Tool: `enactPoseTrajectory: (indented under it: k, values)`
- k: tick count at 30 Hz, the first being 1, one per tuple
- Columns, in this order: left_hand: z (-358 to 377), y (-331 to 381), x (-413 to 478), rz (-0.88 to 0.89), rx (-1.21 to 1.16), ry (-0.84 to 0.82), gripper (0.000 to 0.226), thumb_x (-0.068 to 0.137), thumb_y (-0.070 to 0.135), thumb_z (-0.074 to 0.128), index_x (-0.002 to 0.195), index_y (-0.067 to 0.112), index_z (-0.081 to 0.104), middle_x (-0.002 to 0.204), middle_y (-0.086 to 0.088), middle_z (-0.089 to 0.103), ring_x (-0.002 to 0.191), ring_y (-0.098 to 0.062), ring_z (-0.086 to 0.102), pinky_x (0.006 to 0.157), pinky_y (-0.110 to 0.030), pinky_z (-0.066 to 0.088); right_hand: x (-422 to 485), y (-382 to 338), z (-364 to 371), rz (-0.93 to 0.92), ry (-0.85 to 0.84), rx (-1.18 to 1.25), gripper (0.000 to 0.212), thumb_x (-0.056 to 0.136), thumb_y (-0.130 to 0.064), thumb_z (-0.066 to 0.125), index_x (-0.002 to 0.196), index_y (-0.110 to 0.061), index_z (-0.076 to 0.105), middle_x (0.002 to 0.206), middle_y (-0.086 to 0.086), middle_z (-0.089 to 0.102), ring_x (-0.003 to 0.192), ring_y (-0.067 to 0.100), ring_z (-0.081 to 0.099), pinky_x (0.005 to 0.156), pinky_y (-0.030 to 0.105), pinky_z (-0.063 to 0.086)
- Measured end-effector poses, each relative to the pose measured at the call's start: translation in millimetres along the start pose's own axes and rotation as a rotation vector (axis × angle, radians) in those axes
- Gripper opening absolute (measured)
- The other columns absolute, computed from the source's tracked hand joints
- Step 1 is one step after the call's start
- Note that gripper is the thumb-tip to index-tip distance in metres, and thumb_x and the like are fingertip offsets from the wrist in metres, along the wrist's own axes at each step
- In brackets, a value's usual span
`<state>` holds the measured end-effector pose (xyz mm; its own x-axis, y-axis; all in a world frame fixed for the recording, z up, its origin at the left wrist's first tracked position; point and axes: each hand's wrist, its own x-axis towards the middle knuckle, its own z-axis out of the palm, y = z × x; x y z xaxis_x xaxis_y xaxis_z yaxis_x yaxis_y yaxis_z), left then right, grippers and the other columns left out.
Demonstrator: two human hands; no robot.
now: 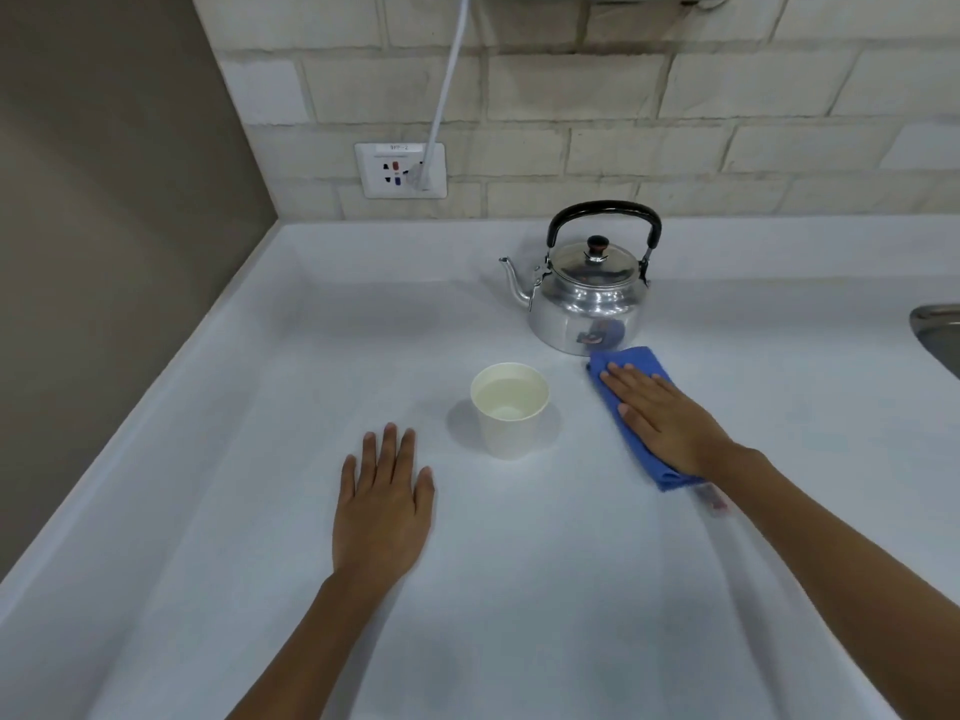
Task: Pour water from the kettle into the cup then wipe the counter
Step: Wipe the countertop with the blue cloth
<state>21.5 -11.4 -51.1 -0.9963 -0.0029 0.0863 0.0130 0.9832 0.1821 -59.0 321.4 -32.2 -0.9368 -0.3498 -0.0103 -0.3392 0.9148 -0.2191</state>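
A shiny metal kettle (587, 298) with a black handle stands upright at the back of the white counter (260, 387), spout pointing left. In front of it stands a white paper cup (510, 410) with water in it. My right hand (667, 420) lies flat, palm down, pressing a folded blue cloth (631, 363) onto the counter just right of the cup and in front of the kettle. My left hand (384, 506) rests flat on the counter left of the cup, fingers apart, holding nothing.
A wall socket (400, 170) with a white cable plugged in sits on the brick backsplash. A steel sink edge (937, 335) shows at the far right. A grey wall bounds the counter on the left.
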Motion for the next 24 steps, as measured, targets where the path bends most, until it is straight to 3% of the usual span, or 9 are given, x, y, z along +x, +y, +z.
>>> enactPoseTrajectory:
  k: [4,9,11,14,16,19,21,24]
  values:
    - [1.2,-0.2,0.5,0.001,-0.012,-0.013,0.055,0.098,0.037,0.014,0.146,0.019,-0.003,0.158,-0.002,-0.004,0.144,-0.02,-0.006,0.117,-0.037,-0.003,-0.4,-25.8,8.8,0.177,0.046,-0.049,0.05,0.1,-0.028,0.019,0.145,-0.02,0.0,0.158,-0.002,0.0,0.145,0.012,-0.002,0.119,0.03,-0.002]
    - [4.7,-1.8,1.9,0.003,0.004,0.003,0.055,0.097,0.038,0.014,0.147,0.019,-0.002,0.158,-0.003,-0.003,0.145,-0.021,-0.005,0.117,-0.038,-0.002,-51.9,-47.8,23.3,-0.131,0.025,0.011,0.048,0.097,-0.041,0.011,0.14,-0.036,-0.01,0.151,-0.021,-0.009,0.14,-0.003,-0.013,0.115,0.021,-0.01]
    - [5.3,-2.6,2.4,0.003,-0.001,-0.005,0.055,0.097,0.038,0.013,0.147,0.019,-0.002,0.158,-0.003,-0.003,0.144,-0.021,-0.006,0.117,-0.038,-0.002,-55.8,-31.5,14.6,-0.15,-0.002,0.014,0.048,0.097,-0.039,0.015,0.14,-0.039,-0.007,0.151,-0.022,-0.004,0.141,-0.003,-0.008,0.116,0.02,-0.007]
    - [5.7,-3.1,2.2,0.008,0.001,-0.001,0.055,0.097,0.038,0.014,0.147,0.019,-0.001,0.158,-0.004,-0.001,0.145,-0.021,-0.005,0.117,-0.038,-0.002,-39.5,0.9,1.4,0.079,0.027,-0.006,0.049,0.1,-0.027,0.026,0.145,-0.027,0.006,0.157,-0.006,0.006,0.144,0.008,0.003,0.118,0.028,0.001]
    - [5.9,-3.0,1.8,0.006,0.004,0.003,0.055,0.097,0.038,0.014,0.147,0.018,-0.001,0.158,-0.004,-0.001,0.145,-0.022,-0.004,0.117,-0.038,-0.001,-28.6,5.3,-1.1,0.262,0.026,-0.04,0.049,0.1,-0.027,0.021,0.146,-0.02,0.005,0.158,0.0,0.003,0.145,0.013,0.001,0.118,0.032,0.0]
    - [6.3,-2.9,2.3,0.006,0.009,-0.002,0.055,0.097,0.038,0.014,0.147,0.018,0.0,0.158,-0.004,0.0,0.145,-0.022,-0.003,0.116,-0.039,-0.001,-27.9,-19.6,4.2,0.363,0.044,-0.081,0.051,0.1,-0.028,0.019,0.146,-0.015,0.002,0.158,0.002,0.001,0.145,0.016,-0.001,0.118,0.034,0.0]
    - [6.8,-3.7,2.5,0.009,0.014,0.0,0.055,0.097,0.038,0.014,0.147,0.017,0.0,0.158,-0.005,0.0,0.145,-0.022,-0.003,0.116,-0.039,-0.001,-42.6,-46.5,12.8,0.31,0.073,-0.089,0.051,0.1,-0.029,0.02,0.146,-0.017,0.001,0.158,0.001,0.001,0.145,0.016,0.0,0.118,0.033,0.0]
    - [7.3,-3.9,2.4,0.009,0.006,-0.004,0.056,0.097,0.038,0.013,0.147,0.017,-0.001,0.158,-0.005,-0.001,0.145,-0.022,-0.004,0.117,-0.039,-0.002,-85.2,-90.6,30.1,0.064,0.081,-0.051,0.051,0.099,-0.036,0.016,0.144,-0.024,-0.005,0.155,-0.009,-0.003,0.144,0.01,-0.006,0.117,0.026,-0.008]
